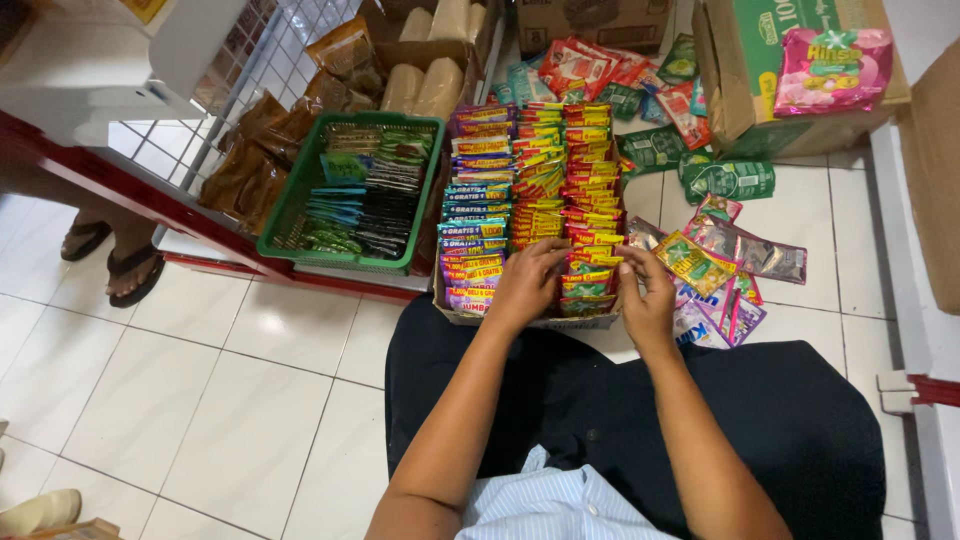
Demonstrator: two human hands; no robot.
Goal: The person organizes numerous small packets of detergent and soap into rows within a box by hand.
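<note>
packed sachet box [530, 180] ahead, bare tiles [200, 380] left

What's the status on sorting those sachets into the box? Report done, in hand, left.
Done: the cardboard box already holds three packed rows of sachets. In hand: the left hand and right hand are both at the red and green sachets at the near end of the right-hand row. Left: loose sachets on the floor tiles beside the box.

Sachets [535, 190] in box [520, 321], basket [300, 195] leftward
</note>
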